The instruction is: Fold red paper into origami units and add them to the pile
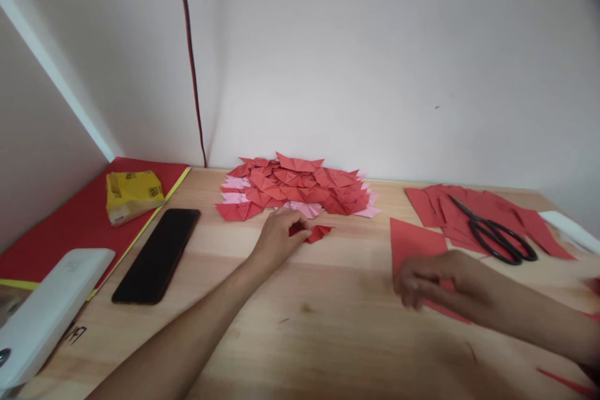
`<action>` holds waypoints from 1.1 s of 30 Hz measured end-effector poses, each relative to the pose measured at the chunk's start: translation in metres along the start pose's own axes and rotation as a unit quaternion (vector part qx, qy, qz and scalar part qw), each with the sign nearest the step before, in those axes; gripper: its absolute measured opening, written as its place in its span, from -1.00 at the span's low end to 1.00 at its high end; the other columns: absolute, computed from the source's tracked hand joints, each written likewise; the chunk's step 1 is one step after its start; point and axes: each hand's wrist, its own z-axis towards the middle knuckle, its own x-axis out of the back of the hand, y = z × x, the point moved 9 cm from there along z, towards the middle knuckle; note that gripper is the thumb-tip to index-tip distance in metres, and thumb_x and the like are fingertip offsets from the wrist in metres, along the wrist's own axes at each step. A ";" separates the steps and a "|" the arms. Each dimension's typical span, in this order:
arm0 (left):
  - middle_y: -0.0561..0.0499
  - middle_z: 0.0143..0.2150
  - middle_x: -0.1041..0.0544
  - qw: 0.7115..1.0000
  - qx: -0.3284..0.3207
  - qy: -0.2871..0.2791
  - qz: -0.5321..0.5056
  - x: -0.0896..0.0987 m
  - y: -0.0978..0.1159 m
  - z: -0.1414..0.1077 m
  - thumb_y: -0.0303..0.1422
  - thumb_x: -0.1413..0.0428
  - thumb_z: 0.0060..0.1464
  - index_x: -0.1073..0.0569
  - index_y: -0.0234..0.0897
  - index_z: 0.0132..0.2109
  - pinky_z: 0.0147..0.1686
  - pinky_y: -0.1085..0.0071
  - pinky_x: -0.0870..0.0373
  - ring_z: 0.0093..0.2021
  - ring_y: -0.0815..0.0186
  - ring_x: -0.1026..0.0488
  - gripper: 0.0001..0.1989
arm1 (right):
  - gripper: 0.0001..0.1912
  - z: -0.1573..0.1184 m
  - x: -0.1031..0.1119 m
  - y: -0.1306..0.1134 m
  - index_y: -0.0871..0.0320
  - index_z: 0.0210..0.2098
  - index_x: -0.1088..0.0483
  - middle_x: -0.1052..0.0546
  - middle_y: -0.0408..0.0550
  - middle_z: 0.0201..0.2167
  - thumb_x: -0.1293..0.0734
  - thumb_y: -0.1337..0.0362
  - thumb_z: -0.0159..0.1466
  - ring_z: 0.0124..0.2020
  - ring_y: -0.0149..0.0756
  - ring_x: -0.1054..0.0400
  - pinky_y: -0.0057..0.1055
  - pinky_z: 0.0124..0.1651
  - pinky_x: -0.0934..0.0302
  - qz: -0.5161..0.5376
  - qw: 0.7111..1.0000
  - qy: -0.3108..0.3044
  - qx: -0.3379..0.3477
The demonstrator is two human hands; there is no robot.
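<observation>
My left hand [281, 236] pinches a small folded red paper piece [321, 234] in front of a heap of folded red and pink paper pieces [300, 184]. Only the right part of the pinched piece shows beyond my fingers. Over to the right, my right hand [435, 281] hovers above or rests on a red paper sheet [415, 240]; which of the two I cannot tell. Its fingers are curled and smeared by motion, so whether they hold anything is unclear.
Black-handled scissors [499, 237] lie on loose red paper sheets [492, 209] at the right. A black phone [157, 256], a white device [56, 312] and a yellow packet [134, 194] on a dark red folder [56, 225] are at the left. A wall [375, 62] rises behind the table.
</observation>
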 end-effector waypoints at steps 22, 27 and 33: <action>0.03 -0.33 -0.54 0.974 -0.003 -0.048 -0.223 -0.019 0.010 -0.009 -0.50 -0.15 -0.06 -0.50 -0.30 -0.35 -0.19 0.45 -0.35 -0.26 0.34 -0.47 -0.93 | -0.69 0.084 -0.024 -0.028 0.07 0.01 -0.30 -0.46 -0.01 -0.02 -0.17 0.14 0.32 -0.07 -0.24 -0.38 -0.26 -0.04 -0.27 0.126 0.974 0.171 0.082; 0.00 -0.29 -0.55 0.966 -0.010 -0.069 -0.250 -0.026 0.012 -0.011 -0.49 -0.14 -0.04 -0.50 -0.30 -0.34 -0.15 0.42 -0.37 -0.23 0.31 -0.48 -0.93 | -0.64 0.092 -0.036 -0.026 0.06 0.07 -0.27 -0.48 -0.02 -0.05 -0.22 0.24 0.27 -0.04 -0.19 -0.38 -0.23 0.00 -0.26 0.157 0.976 0.111 0.099; -0.03 -0.19 -0.53 0.965 0.001 -0.054 -0.257 -0.026 0.000 -0.008 -0.48 -0.15 -0.05 -0.46 -0.30 -0.20 -0.16 0.39 -0.39 -0.20 0.30 -0.48 -0.80 | -0.66 0.099 -0.033 -0.027 0.06 -0.02 -0.33 -0.51 -0.08 -0.11 -0.23 0.35 0.20 -0.05 -0.19 -0.39 -0.22 0.00 -0.26 0.162 0.979 0.089 0.088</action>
